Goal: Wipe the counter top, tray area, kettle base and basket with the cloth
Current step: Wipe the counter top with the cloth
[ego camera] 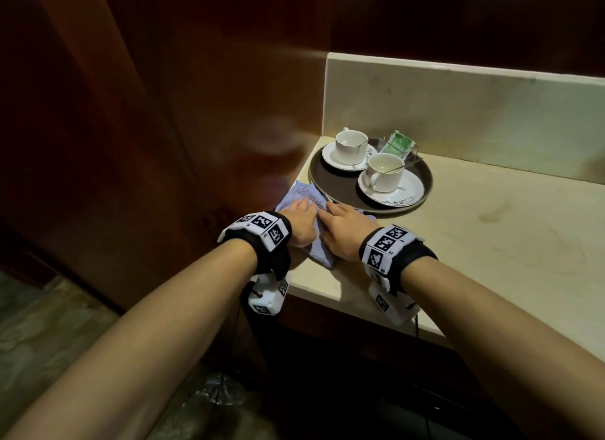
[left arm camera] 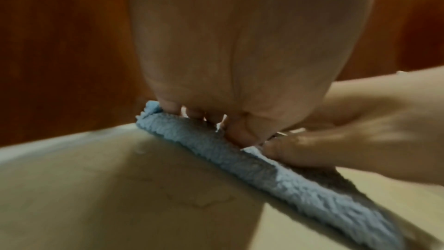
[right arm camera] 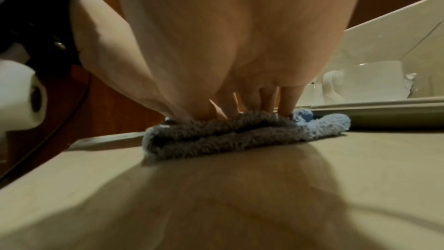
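Observation:
A folded light-blue cloth lies on the beige counter top at its front left corner, touching the rim of the round brown tray. My left hand lies flat on the cloth's left part, fingers straight. My right hand rests beside it on the cloth's right part, fingers pressing down. In the left wrist view the left fingers press the cloth. In the right wrist view the right fingers press into the cloth next to the tray.
On the tray stand two white cups on saucers and a clear holder with green sachets. A beige backsplash runs behind. A dark wooden wall closes the left side. The counter's front edge is near my wrists.

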Demonstrator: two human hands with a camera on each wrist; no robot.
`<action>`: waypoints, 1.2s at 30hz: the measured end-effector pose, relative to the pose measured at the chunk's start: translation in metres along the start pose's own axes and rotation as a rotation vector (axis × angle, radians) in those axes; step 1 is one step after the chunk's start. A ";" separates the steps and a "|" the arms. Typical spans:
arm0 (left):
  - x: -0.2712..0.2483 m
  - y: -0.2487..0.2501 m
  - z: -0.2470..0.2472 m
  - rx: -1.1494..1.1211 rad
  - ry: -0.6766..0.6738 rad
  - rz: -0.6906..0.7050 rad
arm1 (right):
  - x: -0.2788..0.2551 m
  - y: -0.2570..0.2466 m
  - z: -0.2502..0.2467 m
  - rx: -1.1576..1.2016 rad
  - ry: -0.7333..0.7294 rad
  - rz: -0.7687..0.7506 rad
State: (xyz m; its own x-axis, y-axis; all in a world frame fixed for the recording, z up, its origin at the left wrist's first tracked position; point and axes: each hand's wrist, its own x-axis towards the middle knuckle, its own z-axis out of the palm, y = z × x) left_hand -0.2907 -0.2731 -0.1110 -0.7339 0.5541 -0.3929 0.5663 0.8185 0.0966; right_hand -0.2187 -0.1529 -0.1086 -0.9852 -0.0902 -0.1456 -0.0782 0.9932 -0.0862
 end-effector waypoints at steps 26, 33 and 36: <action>-0.088 0.009 0.040 -0.107 0.009 -0.129 | -0.047 -0.045 -0.004 0.052 -0.263 0.086; -0.115 0.013 0.050 -0.062 0.059 -0.097 | -0.077 -0.058 0.003 0.094 -0.248 0.108; -0.125 0.014 0.051 -0.003 0.075 -0.062 | -0.091 -0.060 0.008 0.103 -0.229 0.116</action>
State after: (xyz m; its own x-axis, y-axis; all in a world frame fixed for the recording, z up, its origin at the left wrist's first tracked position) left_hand -0.1724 -0.3387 -0.1069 -0.7934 0.5122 -0.3290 0.5180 0.8519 0.0771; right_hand -0.1232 -0.2052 -0.0982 -0.9255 -0.0026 -0.3787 0.0602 0.9863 -0.1539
